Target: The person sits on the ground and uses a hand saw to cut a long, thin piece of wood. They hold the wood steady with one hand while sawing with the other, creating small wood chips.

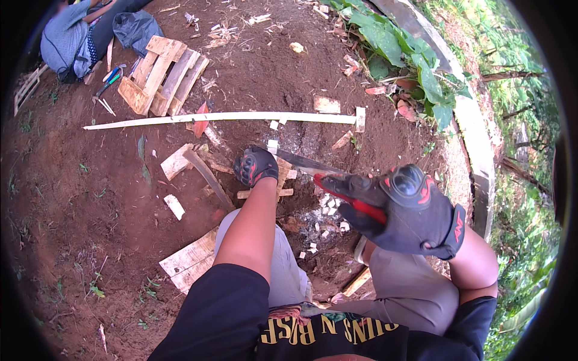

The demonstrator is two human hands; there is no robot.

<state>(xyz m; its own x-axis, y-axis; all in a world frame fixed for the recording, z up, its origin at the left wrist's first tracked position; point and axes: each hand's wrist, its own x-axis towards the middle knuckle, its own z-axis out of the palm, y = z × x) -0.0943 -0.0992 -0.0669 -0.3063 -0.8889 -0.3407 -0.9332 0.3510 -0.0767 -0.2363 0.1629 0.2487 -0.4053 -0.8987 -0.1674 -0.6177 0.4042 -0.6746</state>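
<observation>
My left hand [256, 166], in a black glove, is closed at the middle of the view, above some low wooden pieces. A small pale piece of wood [273, 146] sticks out at its fingers; the rest is hidden by the glove. My right hand [391, 207], in a black and red glove, is closed round the handle of a tool with a long dark blade [307, 162]. The blade points left, its tip close to my left hand and the pale piece. Whether it is a saw or a machete I cannot tell. Below the blade lie several small white cut blocks [329, 207].
A long pale wooden strip [241, 118] lies across the soil ahead. Slatted boards [162, 75] and green-handled tools [111, 81] lie at the far left, near another person [69, 39]. Loose boards [191, 259] are by my left leg. Leafy plants [397, 45] and a concrete edge [472, 138] border the right.
</observation>
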